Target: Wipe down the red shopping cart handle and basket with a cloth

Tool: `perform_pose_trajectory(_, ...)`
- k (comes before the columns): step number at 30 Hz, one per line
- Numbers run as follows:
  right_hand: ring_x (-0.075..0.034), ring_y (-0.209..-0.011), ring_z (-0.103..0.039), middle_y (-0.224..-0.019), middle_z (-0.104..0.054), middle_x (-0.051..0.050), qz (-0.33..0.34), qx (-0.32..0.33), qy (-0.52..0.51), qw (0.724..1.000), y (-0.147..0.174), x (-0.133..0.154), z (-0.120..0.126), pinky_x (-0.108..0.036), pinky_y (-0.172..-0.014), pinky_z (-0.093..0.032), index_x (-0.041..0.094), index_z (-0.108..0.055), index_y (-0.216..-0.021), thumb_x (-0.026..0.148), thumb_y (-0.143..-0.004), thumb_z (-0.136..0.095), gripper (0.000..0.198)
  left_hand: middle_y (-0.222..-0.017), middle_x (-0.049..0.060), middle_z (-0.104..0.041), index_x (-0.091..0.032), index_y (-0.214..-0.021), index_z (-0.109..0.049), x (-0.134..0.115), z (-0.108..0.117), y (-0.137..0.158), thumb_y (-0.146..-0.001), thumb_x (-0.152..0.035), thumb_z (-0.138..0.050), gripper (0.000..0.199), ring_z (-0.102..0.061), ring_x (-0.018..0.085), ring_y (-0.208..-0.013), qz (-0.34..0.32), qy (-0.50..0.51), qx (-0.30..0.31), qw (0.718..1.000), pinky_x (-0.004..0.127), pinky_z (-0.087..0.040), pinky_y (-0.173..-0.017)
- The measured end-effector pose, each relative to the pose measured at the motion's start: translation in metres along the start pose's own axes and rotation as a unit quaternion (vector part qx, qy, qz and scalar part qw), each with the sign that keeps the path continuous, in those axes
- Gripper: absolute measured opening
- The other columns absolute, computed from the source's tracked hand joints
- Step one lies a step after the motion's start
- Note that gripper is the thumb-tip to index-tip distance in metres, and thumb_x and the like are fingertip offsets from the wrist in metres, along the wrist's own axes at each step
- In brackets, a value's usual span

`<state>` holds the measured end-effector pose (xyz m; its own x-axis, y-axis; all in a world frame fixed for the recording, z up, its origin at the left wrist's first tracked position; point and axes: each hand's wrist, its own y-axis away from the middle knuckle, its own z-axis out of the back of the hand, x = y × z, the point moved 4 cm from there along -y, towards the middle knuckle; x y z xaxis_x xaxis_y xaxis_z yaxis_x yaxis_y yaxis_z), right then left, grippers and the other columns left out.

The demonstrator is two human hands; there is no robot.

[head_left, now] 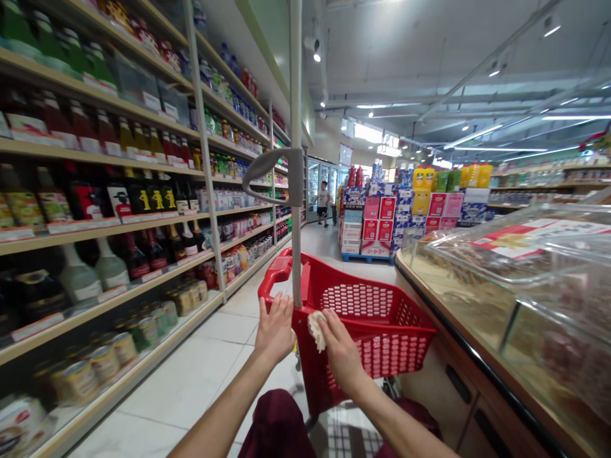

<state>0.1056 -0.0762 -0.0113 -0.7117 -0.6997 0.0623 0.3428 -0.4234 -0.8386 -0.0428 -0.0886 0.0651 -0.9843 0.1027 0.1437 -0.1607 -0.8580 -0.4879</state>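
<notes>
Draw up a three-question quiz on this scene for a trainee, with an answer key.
1. What does the person's right grip hold?
2. True or false: the bottle shelves run along the left side of the picture.
3. The left grip touches: A) a glass bottle; B) the red shopping cart; C) a stacked carton.

Key:
1. A crumpled, whitish cloth or tissue.
2. True.
3. B.
</notes>
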Motion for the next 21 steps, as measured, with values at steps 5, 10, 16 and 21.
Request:
perform_pose_trajectory(5, -0.018, -0.107, -0.051, -0.108, -0.06, -0.008, 0.036, 0.047, 0.049, 0.997, 0.054, -0.015, -0.023, -0.031, -0.09, -0.045, 0.019, -0.055, -0.112, 0.005, -0.081, -0.036, 0.039, -0.133, 0.01, -0.039, -0.011, -0.126, -0.038, 0.0, 0.0, 0.0, -0.066, -0.021, -0.04, 0.06, -0.021, 0.026, -0.128, 0.005, 0.001, 0.003, 1.0, 0.053, -0.001, -0.105)
perform_pose_trajectory(10, -0.019, -0.114, -0.045, -0.119, -0.053, -0.01, -0.007, 0.021, 0.035, 0.999, 0.049, -0.022, -0.005, -0.033, -0.091, -0.044, 0.018, -0.049, -0.119, 0.005, -0.081, -0.036, 0.043, -0.132, 0.011, -0.04, -0.011, -0.126, -0.037, -0.001, -0.003, 0.0, -0.066, -0.02, -0.041, 0.061, -0.02, 0.027, -0.128, -0.001, -0.014, -0.014, 1.0, 0.053, 0.0, -0.105)
perform_pose_trajectory(16, -0.02, -0.113, -0.046, -0.117, -0.054, -0.01, -0.033, 0.011, 0.064, 0.997, 0.029, -0.033, -0.001, -0.037, -0.092, -0.043, 0.019, -0.048, -0.12, 0.006, -0.081, -0.036, 0.042, -0.131, 0.012, -0.041, -0.009, -0.125, -0.038, -0.001, -0.002, -0.001, -0.065, -0.018, -0.039, 0.061, -0.022, 0.026, -0.127, 0.002, -0.014, -0.015, 1.0, 0.054, 0.0, -0.105)
perform_pose_trajectory(21, -0.021, -0.114, -0.045, -0.117, -0.055, -0.011, -0.015, 0.059, 0.058, 0.996, 0.061, -0.027, -0.016, -0.038, -0.093, -0.043, 0.018, -0.051, -0.117, 0.004, -0.077, -0.042, 0.043, -0.132, 0.012, -0.04, -0.01, -0.125, -0.038, -0.002, -0.002, 0.0, -0.065, -0.019, -0.04, 0.061, -0.022, 0.027, -0.127, 0.003, -0.012, -0.011, 1.0, 0.054, -0.001, -0.105)
